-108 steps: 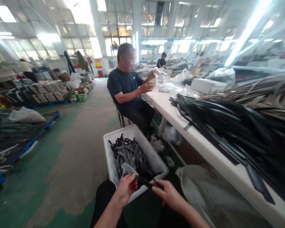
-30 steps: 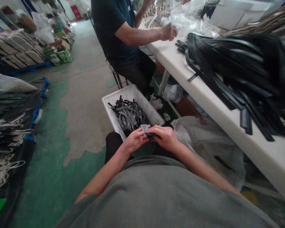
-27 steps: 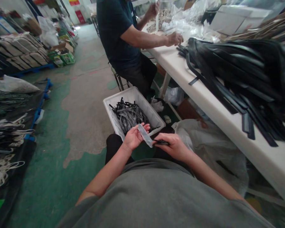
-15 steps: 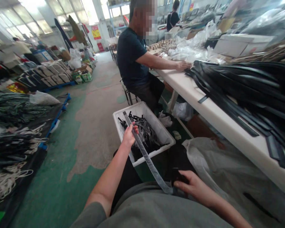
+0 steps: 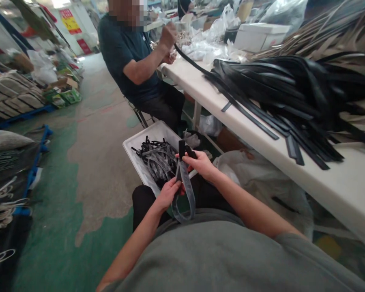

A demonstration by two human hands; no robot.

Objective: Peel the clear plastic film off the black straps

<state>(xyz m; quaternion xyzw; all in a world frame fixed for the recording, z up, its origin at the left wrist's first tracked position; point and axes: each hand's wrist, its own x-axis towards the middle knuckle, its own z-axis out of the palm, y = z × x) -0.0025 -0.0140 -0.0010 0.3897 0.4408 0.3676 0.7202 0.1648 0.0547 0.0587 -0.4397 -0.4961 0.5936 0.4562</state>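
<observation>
A strap in a clear plastic sleeve [image 5: 189, 198] hangs in a loop above my lap, its two ends brought close together. My left hand [image 5: 169, 192] is closed around one side of the loop. Higher up, my right hand [image 5: 199, 163] pinches the strap near its black end [image 5: 181, 149]; a second dark piece sits in the same grip, its kind unclear. Just beyond my hands stands a white plastic bin [image 5: 130, 142] holding many sleeved straps [image 5: 158, 160] with black ends.
To the right runs a long white table [image 5: 255, 150] heaped with black straps [image 5: 280, 85]. A seated co-worker [image 5: 124, 52] lifts one strap there. A pale sack [image 5: 249, 174] lies under the table edge. Bundles on blue pallets [image 5: 33, 178] line the left.
My right hand has risen from my lap to the bin's near edge, and the stretched strap is now bent into a loop. The co-worker has raised a strap. My view has shifted right.
</observation>
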